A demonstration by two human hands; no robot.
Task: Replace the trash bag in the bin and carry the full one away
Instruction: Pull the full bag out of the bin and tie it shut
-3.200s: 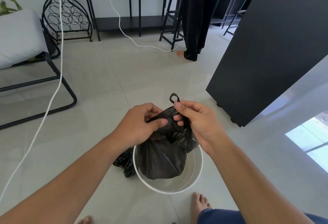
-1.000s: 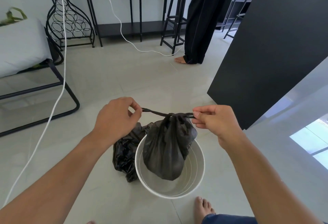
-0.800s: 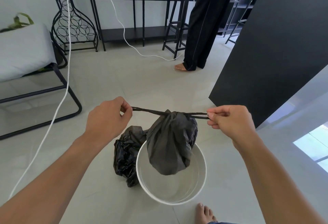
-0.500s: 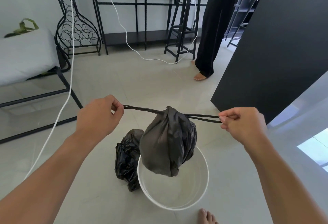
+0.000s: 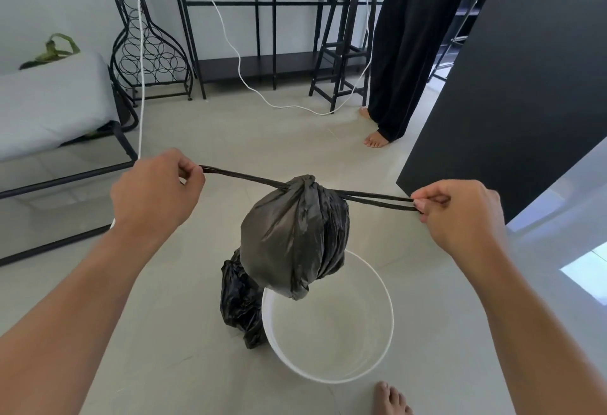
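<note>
The full black trash bag (image 5: 292, 237) hangs in the air above the white round bin (image 5: 331, 372), cinched shut at its neck. Its two drawstring loops stretch sideways. My left hand (image 5: 154, 194) is shut on the left loop and my right hand (image 5: 460, 214) pinches the right loop. The bin stands on the floor below, and its inside looks bare. A second crumpled black bag (image 5: 239, 303) lies on the floor against the bin's left side.
Another person in black trousers (image 5: 404, 46) stands barefoot at the back right beside a black stool (image 5: 345, 37). A dark cabinet panel (image 5: 512, 92) rises on the right. A black-framed seat with grey cushion (image 5: 49, 109), wire rack (image 5: 147, 50), white cables (image 5: 141, 63) are on the left.
The bag has been lifted out of the bin. My hands have pulled the drawstrings farther apart, tightening the neck. The view has tilted up.
</note>
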